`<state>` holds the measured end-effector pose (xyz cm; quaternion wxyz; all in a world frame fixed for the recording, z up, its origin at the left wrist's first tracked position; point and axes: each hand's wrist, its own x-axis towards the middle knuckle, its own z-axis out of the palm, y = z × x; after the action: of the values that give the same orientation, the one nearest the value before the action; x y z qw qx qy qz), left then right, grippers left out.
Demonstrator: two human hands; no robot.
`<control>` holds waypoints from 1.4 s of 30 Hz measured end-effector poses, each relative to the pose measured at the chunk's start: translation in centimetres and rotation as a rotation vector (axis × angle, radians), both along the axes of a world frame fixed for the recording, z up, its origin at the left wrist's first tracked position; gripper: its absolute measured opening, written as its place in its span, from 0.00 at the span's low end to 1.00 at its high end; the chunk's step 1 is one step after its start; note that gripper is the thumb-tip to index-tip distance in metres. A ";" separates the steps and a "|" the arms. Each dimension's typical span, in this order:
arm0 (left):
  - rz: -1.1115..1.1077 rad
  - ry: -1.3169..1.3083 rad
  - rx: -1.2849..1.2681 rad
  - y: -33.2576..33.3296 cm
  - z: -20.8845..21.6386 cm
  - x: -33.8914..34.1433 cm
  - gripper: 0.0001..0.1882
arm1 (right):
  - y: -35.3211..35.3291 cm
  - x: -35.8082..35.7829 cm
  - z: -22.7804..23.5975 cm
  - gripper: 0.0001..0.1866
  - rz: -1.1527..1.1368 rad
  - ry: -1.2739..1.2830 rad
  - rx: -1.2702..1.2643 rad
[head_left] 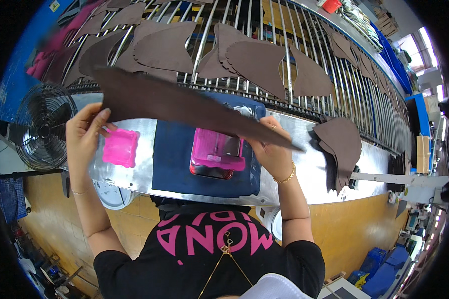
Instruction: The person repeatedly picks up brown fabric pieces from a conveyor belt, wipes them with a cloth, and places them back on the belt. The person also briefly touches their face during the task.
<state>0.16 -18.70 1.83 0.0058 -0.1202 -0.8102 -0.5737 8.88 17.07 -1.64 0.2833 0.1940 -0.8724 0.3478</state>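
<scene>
A long dark brown leather-like cut piece [174, 102] is stretched across in front of me, raised above the bench and slightly blurred. My left hand [87, 127] pinches its left end between thumb and fingers. Toward its narrow right end, my right hand [270, 144] grips the lower edge, with some fingers hidden behind it. Below the piece, a pink plastic tray [217, 162] sits on a dark blue cloth [174, 169], over a red-and-black-edged object. A smaller pink dish [120, 148] lies on the metal bench near my left hand.
Beyond the bench runs a rack of metal rollers [262, 30] carrying several brown cut pieces [257, 62]. A stack of brown pieces [340, 144] overhangs the bench at right. A black fan [45, 127] stands at left. White round containers [112, 195] sit below the bench.
</scene>
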 end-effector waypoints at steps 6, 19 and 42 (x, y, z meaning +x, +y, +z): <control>-0.209 -0.158 -0.085 5.7 -1.9 -0.2 0.07 | 4.1 5.3 -2.2 0.09 -0.234 -0.131 0.062; -0.870 0.519 -0.441 20.6 -1.6 0.8 0.05 | 14.4 20.3 -4.5 0.04 -0.618 -0.667 -0.286; -0.135 0.744 -0.293 18.0 6.7 -7.1 0.27 | 25.4 -6.2 -11.1 0.22 -0.594 0.056 -1.513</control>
<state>-6.97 -0.67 8.57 0.2438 -0.3723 -0.8161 -0.3687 2.71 42.45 -12.77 0.4398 -0.2809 -0.4086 0.7488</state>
